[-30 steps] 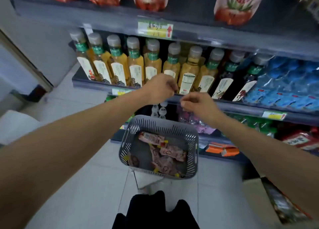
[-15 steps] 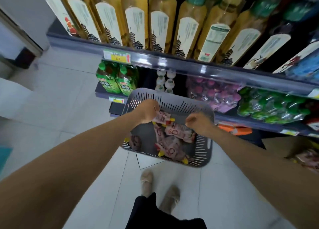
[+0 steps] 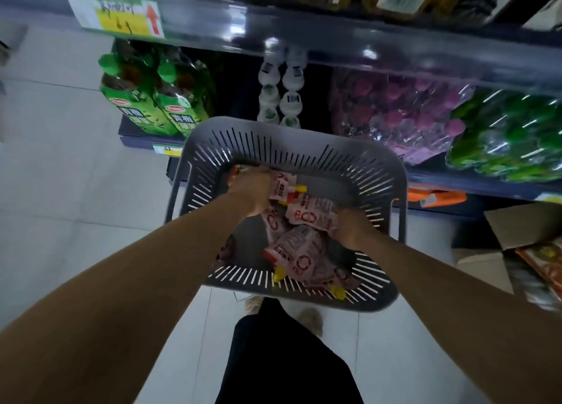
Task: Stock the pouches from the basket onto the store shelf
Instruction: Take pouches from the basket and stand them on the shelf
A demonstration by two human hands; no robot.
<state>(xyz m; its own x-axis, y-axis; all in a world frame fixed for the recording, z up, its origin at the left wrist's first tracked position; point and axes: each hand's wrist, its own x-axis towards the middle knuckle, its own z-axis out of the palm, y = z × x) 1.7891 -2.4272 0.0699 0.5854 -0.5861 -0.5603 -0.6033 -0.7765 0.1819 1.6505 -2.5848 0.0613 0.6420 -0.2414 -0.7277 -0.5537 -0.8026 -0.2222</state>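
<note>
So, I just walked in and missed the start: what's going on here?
A person is restocking a store shelf. Both arms reach down into the grey basket in front of it, where pink pouches lie in a heap. The left grip holds a pouch near the far-left corner. The right grip rests on another at the right side, though blur hides whether it grasps it. No pouch is out of the basket yet.

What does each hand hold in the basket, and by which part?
Left hand grips a pink pouch by the end opposite its cap; right hand seems to grip another pouch by its edge.
</note>
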